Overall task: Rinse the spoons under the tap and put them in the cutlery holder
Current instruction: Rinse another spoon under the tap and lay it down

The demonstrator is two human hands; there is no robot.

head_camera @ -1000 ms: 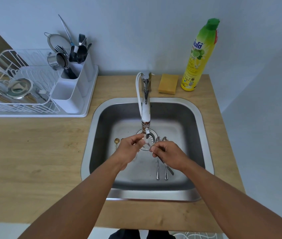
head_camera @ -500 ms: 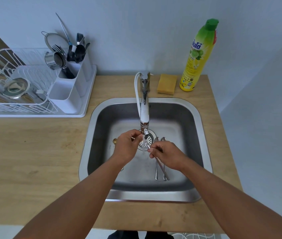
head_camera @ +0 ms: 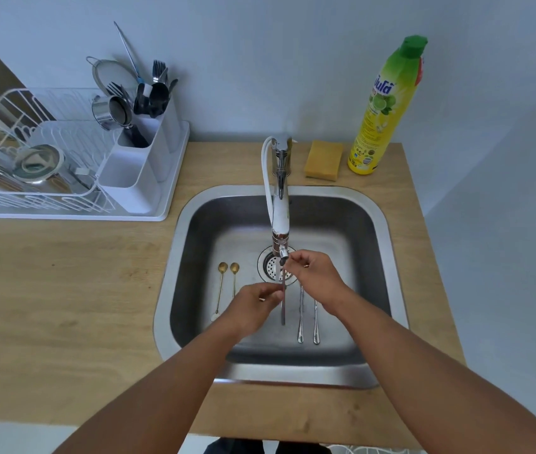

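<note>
1. A slim steel spoon (head_camera: 283, 303) hangs nearly upright over the sink basin, right under the tap nozzle (head_camera: 282, 253); its bowl end is hidden behind the fingers and nozzle, so its shape there cannot be made out.
2. The right hand (head_camera: 314, 276) has thumb and fingers curled together, pinching the spoon's upper end beside the nozzle.
3. The left hand (head_camera: 253, 306) is lower, with its fingers curled in against the handle's middle; whether they clamp it or only rub it cannot be told.
4. Two more silver spoons (head_camera: 308, 319) lie side by side on the basin floor just to the right, their bowls covered by the right hand.
5. Two thin gold spoons (head_camera: 227, 283) with small round bowls lie to the left; the nearer one's handle is cut off by the left hand.
6. The sink (head_camera: 387, 231) is brushed steel, square with rounded corners, with a perforated drain (head_camera: 269, 265) partly hidden.
7. The tap (head_camera: 280, 198) is glossy chrome with a white hose looping beside it.
8. The white plastic cutlery holder (head_camera: 142, 165) stands on the drying rack (head_camera: 30, 191) at far left, well apart, with dark utensils and forks in its rear compartments.
9. A yellow sponge (head_camera: 323, 160) and a green-capped bottle (head_camera: 381, 109) stand on the wooden counter (head_camera: 63, 290) behind the sink.
</note>
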